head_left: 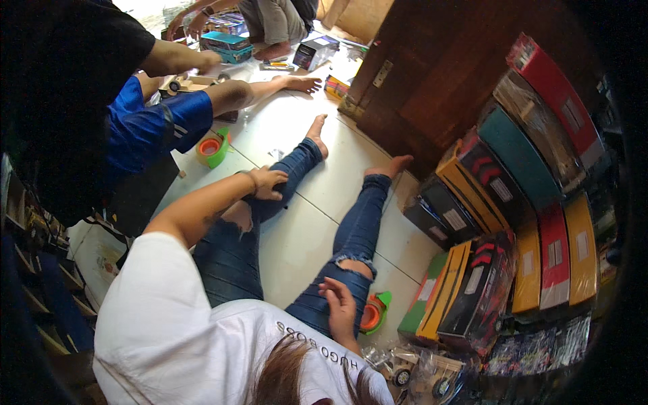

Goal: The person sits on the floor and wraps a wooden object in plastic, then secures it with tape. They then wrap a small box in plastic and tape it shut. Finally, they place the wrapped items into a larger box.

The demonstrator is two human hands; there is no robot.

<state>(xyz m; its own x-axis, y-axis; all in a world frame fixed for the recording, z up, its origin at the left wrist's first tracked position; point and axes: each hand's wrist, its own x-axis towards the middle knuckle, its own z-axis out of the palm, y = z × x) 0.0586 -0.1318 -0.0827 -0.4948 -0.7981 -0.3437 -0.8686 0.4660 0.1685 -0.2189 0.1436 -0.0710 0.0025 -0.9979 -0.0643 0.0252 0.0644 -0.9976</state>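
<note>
I sit on the white tiled floor [307,216] with my legs in blue jeans stretched out. My left hand [268,182] lies on my left knee, fingers loosely extended, with nothing in it. Over my right thigh, my right hand [341,307] has its fingers apart and slightly bent, and no object shows in it. Just beside that hand, a green tape dispenser [383,301] with an orange roll stands by my right leg. Plastic-wrapped wooden toy vehicles [422,371] lie near my right hip.
Packed boxes [459,290] in black, yellow, red and green are stacked along my right side. A brown wooden door [432,74] stands behind them. Another person in blue shorts [162,121] sits at my left, near a second tape dispenser [214,150]. Farther off, someone crouches by teal boxes [226,47].
</note>
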